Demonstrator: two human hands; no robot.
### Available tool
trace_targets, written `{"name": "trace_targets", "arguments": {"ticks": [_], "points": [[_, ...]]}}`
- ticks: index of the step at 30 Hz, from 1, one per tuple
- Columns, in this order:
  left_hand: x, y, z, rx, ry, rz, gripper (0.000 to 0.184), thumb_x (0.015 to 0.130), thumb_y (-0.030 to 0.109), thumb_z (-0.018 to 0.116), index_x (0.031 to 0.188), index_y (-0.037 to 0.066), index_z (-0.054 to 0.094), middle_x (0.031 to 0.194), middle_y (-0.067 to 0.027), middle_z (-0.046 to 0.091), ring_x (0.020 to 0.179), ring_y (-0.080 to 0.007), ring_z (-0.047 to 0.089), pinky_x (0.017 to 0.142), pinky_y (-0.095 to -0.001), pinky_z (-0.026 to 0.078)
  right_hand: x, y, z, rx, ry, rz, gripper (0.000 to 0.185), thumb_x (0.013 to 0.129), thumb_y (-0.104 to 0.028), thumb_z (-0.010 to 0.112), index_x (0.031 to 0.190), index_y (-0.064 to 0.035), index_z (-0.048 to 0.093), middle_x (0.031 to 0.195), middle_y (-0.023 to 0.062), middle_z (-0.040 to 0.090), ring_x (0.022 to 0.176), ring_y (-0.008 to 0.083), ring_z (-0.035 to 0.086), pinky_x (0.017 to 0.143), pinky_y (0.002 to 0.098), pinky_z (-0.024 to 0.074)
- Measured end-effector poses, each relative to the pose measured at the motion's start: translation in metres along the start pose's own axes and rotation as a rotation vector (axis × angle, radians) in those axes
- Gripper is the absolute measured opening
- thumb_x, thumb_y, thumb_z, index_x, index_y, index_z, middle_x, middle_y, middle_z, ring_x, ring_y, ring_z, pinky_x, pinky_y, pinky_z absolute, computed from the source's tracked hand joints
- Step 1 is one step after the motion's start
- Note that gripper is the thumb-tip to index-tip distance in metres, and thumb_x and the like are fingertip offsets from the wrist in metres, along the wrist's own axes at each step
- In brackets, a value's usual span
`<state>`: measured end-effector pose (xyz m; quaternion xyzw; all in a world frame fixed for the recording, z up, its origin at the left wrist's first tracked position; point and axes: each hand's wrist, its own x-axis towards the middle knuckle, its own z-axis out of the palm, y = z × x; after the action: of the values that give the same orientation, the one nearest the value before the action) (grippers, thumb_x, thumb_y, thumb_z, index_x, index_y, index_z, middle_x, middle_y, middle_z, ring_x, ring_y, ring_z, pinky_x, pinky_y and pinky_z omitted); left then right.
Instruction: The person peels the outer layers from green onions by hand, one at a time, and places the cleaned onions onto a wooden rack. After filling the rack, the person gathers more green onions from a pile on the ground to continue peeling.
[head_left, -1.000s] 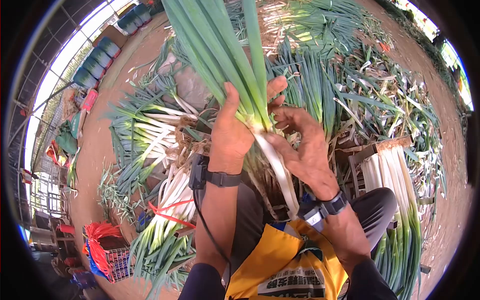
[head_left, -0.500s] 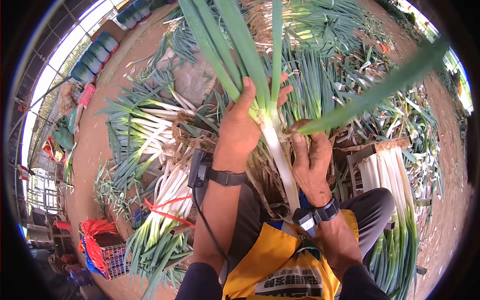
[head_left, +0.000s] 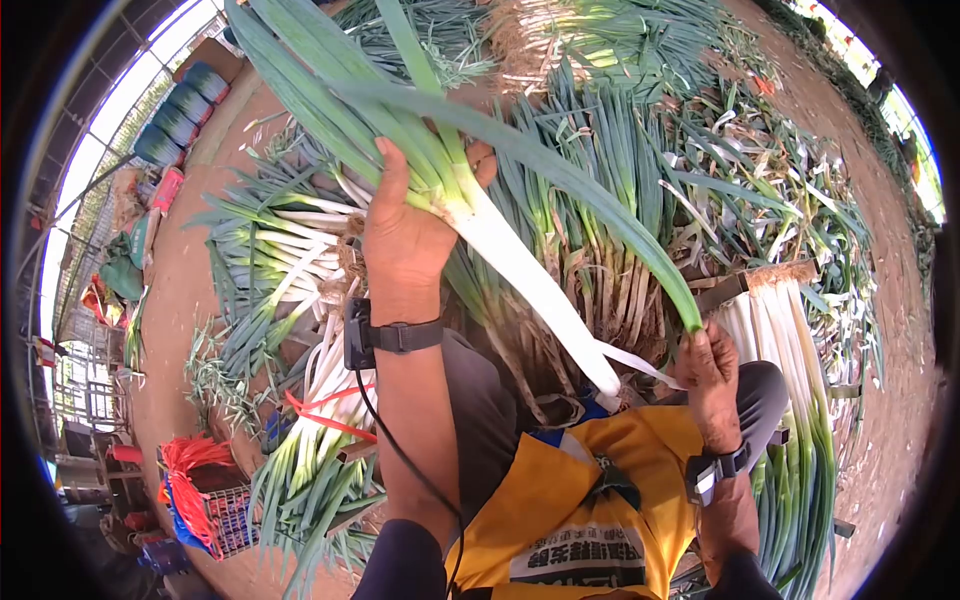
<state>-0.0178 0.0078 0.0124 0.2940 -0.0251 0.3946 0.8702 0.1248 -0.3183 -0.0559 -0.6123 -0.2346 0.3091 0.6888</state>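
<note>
A large green onion point(head_left: 520, 262) lies diagonally across the view, leaves at the upper left, white root end near my lap. My left hand point(head_left: 408, 225) is wrapped round it where the leaves meet the white stalk. Pinched in my right hand point(head_left: 712, 375), at the lower right, is a long green leaf point(head_left: 600, 200) that arches over from the upper left. A thin white strip runs from the onion's root end to my right hand.
Trimmed onions point(head_left: 790, 350) rest on a stand at right. A bundle with red tape point(head_left: 335, 400) and a basket of red strips point(head_left: 235, 515) are at left. Untrimmed onions point(head_left: 620, 170) stand ahead, beside a heap of peeled leaves point(head_left: 780, 190).
My right hand has moved down and right, pulling the leaf and a white strip down the stalk. My left hand has shifted left with the onion, which now tilts more.
</note>
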Motion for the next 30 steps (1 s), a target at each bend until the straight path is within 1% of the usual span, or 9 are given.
{"name": "trace_targets", "arguments": {"ticks": [8, 9, 10, 14, 16, 17, 19, 22, 30], "points": [[-0.003, 0.034, -0.023, 0.019, -0.033, 0.114, 0.053, 0.098, 0.046, 0.055, 0.129, 0.003, 0.054, 0.117, -0.0213, 0.063, 0.092, -0.0269, 0.059, 0.081, -0.0396, 0.051, 0.066, -0.077, -0.129, -0.270, 0.489, -0.178, 0.026, 0.101, -0.036, 0.056, 0.088, -0.0140, 0.059, 0.059, -0.0108, 0.038, 0.047, 0.0010, 0.028, 0.042, 0.0216, 0.0195], [-0.004, 0.035, -0.023, 0.044, -0.001, 0.132, 0.053, 0.098, 0.046, 0.055, 0.129, 0.004, 0.053, 0.117, -0.0212, 0.062, 0.088, -0.0253, 0.056, 0.078, -0.0382, 0.049, 0.095, -0.090, -0.172, -0.472, 0.575, -0.314, 0.029, 0.101, -0.037, 0.055, 0.092, -0.0100, 0.059, 0.061, -0.0076, 0.040, 0.050, 0.0043, 0.032, 0.044, 0.0239, 0.0238], [-0.004, 0.035, -0.022, 0.034, -0.019, 0.131, 0.053, 0.098, 0.046, 0.055, 0.129, 0.003, 0.053, 0.117, -0.0207, 0.061, 0.087, -0.0246, 0.054, 0.077, -0.0371, 0.048, 0.125, -0.114, -0.228, -1.054, 0.670, -0.354, 0.034, 0.101, -0.037, 0.055, 0.106, -0.0036, 0.060, 0.075, 0.0033, 0.060, 0.062, 0.0151, 0.054, 0.052, 0.0318, 0.0404], [-0.003, 0.028, -0.017, -0.045, -0.138, 0.075, 0.055, 0.096, 0.047, 0.057, 0.126, 0.002, 0.052, 0.110, -0.0161, 0.059, 0.083, -0.0210, 0.049, 0.073, -0.0338, 0.046, 0.190, -0.152, -0.286, -1.692, 0.893, -0.849, 0.048, 0.097, -0.034, 0.061, 0.130, -0.0002, 0.054, 0.117, 0.0210, 0.065, 0.105, 0.0312, 0.065, 0.085, 0.0429, 0.0513], [-0.003, 0.021, -0.016, -0.087, -0.175, 0.042, 0.056, 0.094, 0.050, 0.059, 0.122, 0.002, 0.053, 0.103, -0.0127, 0.059, 0.081, -0.0190, 0.048, 0.072, -0.0329, 0.045, 0.174, -0.147, -0.213, -1.423, 0.672, -0.697, 0.053, 0.095, -0.030, 0.065, 0.138, -0.0025, 0.052, 0.123, 0.0201, 0.064, 0.111, 0.0291, 0.064, 0.092, 0.0402, 0.0515], [-0.002, 0.017, -0.014, -0.099, -0.175, 0.031, 0.057, 0.093, 0.051, 0.060, 0.120, 0.002, 0.053, 0.100, -0.0110, 0.058, 0.080, -0.0180, 0.048, 0.071, -0.0325, 0.045, 0.147, -0.134, -0.147, -0.974, 0.377, -0.476, 0.048, 0.094, -0.027, 0.067, 0.135, -0.0046, 0.056, 0.124, 0.0180, 0.065, 0.109, 0.0249, 0.064, 0.090, 0.0363, 0.0524], [0.000, 0.010, -0.011, -0.129, -0.179, 0.001, 0.057, 0.092, 0.053, 0.062, 0.117, 0.002, 0.054, 0.096, -0.0083, 0.057, 0.078, -0.0164, 0.048, 0.070, -0.0319, 0.045, 0.103, -0.078, -0.041, -0.570, -0.077, -0.356, 0.039, 0.091, -0.025, 0.070, 0.122, -0.0025, 0.065, 0.104, 0.0157, 0.070, 0.090, 0.0219, 0.069, 0.083, 0.0321, 0.0540], [0.002, 0.004, -0.007, -0.178, -0.185, -0.040, 0.057, 0.090, 0.054, 0.064, 0.113, 0.003, 0.055, 0.093, -0.0052, 0.057, 0.075, -0.0148, 0.047, 0.069, -0.0309, 0.044, 0.063, -0.037, 0.048, -0.626, -0.472, -0.256, 0.040, 0.082, -0.018, 0.076, 0.117, -0.0009, 0.066, 0.097, 0.0182, 0.070, 0.075, 0.0240, 0.068, 0.071, 0.0369, 0.0553], [0.001, 0.010, -0.012, -0.268, -0.206, -0.065, 0.053, 0.089, 0.053, 0.067, 0.107, 0.004, 0.055, 0.085, -0.0026, 0.058, 0.071, -0.0141, 0.048, 0.066, -0.0301, 0.043, 0.048, -0.001, 0.100, -0.523, -0.449, -0.452, 0.013, 0.077, 0.000, 0.067, 0.090, 0.0036, 0.067, 0.079, 0.0194, 0.065, 0.071, 0.0371, 0.064, 0.066, 0.0415, 0.0513]]}}
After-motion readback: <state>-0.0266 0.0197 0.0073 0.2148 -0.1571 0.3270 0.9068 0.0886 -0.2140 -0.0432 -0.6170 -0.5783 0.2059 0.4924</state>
